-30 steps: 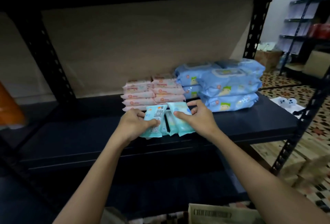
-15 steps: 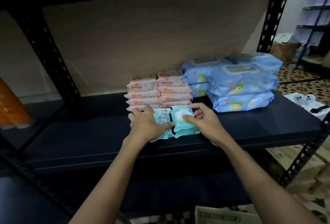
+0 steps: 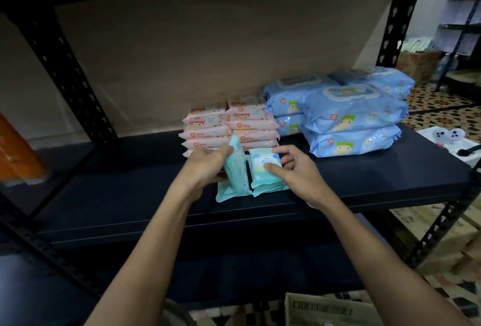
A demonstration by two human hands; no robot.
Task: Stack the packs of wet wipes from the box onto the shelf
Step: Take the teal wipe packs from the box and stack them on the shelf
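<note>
Small teal wet-wipe packs sit on the dark shelf (image 3: 364,182) in front of the pink stacks. My left hand (image 3: 205,167) grips a teal pack (image 3: 235,167) tilted up on its edge, over another teal pack (image 3: 226,193) lying flat. My right hand (image 3: 291,169) holds the top of a short teal stack (image 3: 265,167) beside it, thumb on the front, fingers behind. Pink packs (image 3: 229,125) stand in two stacks behind. Large blue packs (image 3: 348,115) are piled to the right.
A black upright (image 3: 67,70) rises at the left and another (image 3: 398,21) at the right. The cardboard box (image 3: 328,310) edge shows at the bottom. An orange object (image 3: 18,154) sits far left. Shelving and boxes (image 3: 463,39) stand at the right.
The left hand has tipped its teal pack from flat up onto its edge. The right hand stays on the neighbouring teal stack. The camera moved closer.
</note>
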